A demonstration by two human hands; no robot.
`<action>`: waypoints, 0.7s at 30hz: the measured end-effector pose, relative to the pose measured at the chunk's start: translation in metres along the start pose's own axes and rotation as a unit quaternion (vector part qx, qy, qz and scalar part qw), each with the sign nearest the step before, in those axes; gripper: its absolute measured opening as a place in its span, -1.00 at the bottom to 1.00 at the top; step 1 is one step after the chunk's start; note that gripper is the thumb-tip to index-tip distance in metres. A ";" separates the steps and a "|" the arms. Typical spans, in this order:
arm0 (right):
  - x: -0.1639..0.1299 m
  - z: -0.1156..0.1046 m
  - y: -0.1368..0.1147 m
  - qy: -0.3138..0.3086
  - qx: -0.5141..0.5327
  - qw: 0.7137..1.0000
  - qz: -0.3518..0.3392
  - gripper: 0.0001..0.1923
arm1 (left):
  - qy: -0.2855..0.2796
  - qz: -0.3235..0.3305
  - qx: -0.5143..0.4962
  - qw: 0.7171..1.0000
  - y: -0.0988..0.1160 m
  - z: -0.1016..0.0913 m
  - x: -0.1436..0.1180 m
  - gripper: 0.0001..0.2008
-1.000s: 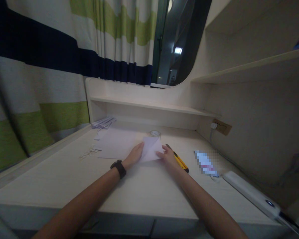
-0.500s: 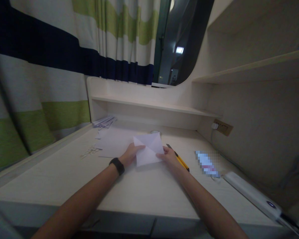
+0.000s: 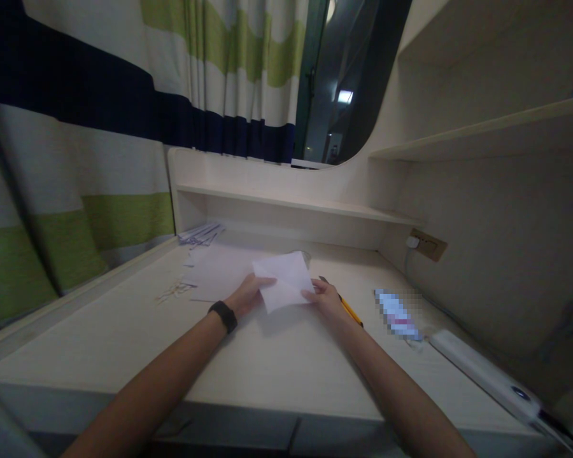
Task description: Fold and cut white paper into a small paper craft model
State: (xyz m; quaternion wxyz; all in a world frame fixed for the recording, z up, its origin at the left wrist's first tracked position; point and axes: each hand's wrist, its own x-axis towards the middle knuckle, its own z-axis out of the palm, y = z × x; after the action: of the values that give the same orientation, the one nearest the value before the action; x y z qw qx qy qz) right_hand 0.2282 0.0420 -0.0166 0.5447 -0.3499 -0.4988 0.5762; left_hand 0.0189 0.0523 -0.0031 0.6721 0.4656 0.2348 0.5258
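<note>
Desk: pale wood desk (image 3: 267,362) in a dim alcove, its near edge bare, with shelves above and a striped curtain (image 3: 76,159) on the left.
Left hand: the left hand (image 3: 248,294), a dark watch (image 3: 223,315) on its wrist, pinches the left edge of a white paper sheet (image 3: 285,280), thumb on top.
Right hand: the right hand (image 3: 325,299) grips the sheet's lower right edge between thumb and fingers.
Paper: held between both hands, lifted slightly off the desk and tilted, its far edge raised; faint crease lines are hard to make out in this light.
Beside the right hand: a yellow utility knife (image 3: 347,308) lies just beyond the knuckles, partly hidden by them.
Right side: a blurred packet (image 3: 395,314) and a white power strip (image 3: 482,375) lie well apart from the hands.
Behind the sheet: more loose papers (image 3: 219,270) lie flat, and a small clear round object (image 3: 304,256) peeks over the sheet's far edge.
Risk: with only edge pinches, the thin sheet could buckle or slip and crease off line; a sweep of the right wrist might also knock the knife, whose blade state I cannot tell.
</note>
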 end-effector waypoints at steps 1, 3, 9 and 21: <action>0.001 0.000 0.000 0.001 0.010 1.000 -0.003 -0.53 | 0.008 -0.003 -0.005 1.000 0.000 0.000 0.001 -0.60; 0.002 -0.001 -0.001 0.008 0.031 0.999 -0.007 -0.55 | 0.033 -0.012 -0.017 0.999 0.000 -0.001 0.002 -0.62; 0.005 -0.006 -0.013 0.045 0.047 0.998 -0.013 -0.73 | 0.066 -0.012 -0.016 0.998 0.005 -0.005 0.003 -0.72; 0.012 -0.018 -0.014 0.029 0.058 0.998 0.001 -0.82 | 0.060 0.019 -0.029 0.998 0.010 -0.009 0.003 -0.87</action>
State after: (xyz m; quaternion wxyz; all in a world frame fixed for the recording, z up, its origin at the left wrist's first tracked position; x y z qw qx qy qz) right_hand 0.2472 0.0557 -0.0061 0.5776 -0.3350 -0.4482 0.5943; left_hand 0.0079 0.0588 0.0015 0.6600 0.4175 0.2505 0.5722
